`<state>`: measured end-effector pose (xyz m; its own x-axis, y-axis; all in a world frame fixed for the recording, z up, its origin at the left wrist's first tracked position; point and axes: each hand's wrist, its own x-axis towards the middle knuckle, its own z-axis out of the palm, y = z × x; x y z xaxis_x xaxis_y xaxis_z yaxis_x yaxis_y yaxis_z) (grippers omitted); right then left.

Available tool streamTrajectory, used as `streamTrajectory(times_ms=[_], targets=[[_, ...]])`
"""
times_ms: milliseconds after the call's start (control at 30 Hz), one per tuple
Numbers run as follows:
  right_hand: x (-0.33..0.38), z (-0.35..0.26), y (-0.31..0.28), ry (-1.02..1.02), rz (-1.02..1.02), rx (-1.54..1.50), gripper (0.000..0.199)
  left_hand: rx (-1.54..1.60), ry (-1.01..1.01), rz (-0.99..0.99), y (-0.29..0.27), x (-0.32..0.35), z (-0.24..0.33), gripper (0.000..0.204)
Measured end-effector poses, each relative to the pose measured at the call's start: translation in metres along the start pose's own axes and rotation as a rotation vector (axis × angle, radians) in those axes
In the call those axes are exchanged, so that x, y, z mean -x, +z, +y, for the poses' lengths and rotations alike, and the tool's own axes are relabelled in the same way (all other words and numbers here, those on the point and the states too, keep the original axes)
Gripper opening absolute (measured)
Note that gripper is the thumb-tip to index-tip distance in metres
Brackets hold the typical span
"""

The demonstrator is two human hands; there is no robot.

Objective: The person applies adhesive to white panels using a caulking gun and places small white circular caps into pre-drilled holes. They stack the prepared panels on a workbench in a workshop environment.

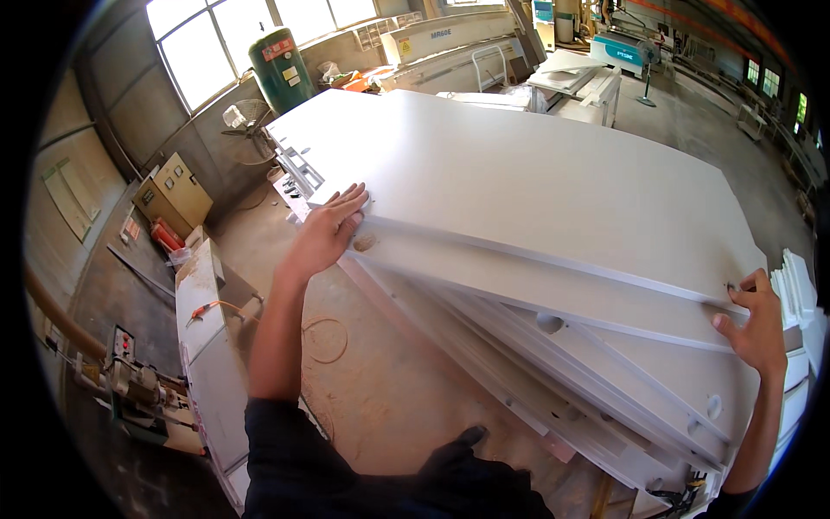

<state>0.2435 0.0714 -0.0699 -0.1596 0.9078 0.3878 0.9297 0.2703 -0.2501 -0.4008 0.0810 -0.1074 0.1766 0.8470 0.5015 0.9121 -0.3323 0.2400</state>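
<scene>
A white board (553, 190) tops the stack (640, 372), long axis left to right, right end nearer; left hand (327, 235) lies flat on its near-left corner; right hand (758, 325) curls at its right end, whether gripping, I cannot tell.

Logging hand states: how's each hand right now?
Left hand: open, on the large, flat white top panel.
Right hand: half-curled at its right end; grip unclear.
</scene>
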Motion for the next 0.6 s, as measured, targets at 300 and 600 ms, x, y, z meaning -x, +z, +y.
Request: streamTrajectory(times_ms=[300, 600], targets=[[0.000, 0.004, 0.004, -0.055, 0.014, -0.015, 0.046, -0.053, -0.028, -0.037, -0.015, 0.004, 0.000, 0.047], [-0.010, 0.014, -0.001, -0.059, -0.151, 0.149, 0.064, -0.083, -0.083, 0.010, 0.018, -0.015, 0.023, 0.045]])
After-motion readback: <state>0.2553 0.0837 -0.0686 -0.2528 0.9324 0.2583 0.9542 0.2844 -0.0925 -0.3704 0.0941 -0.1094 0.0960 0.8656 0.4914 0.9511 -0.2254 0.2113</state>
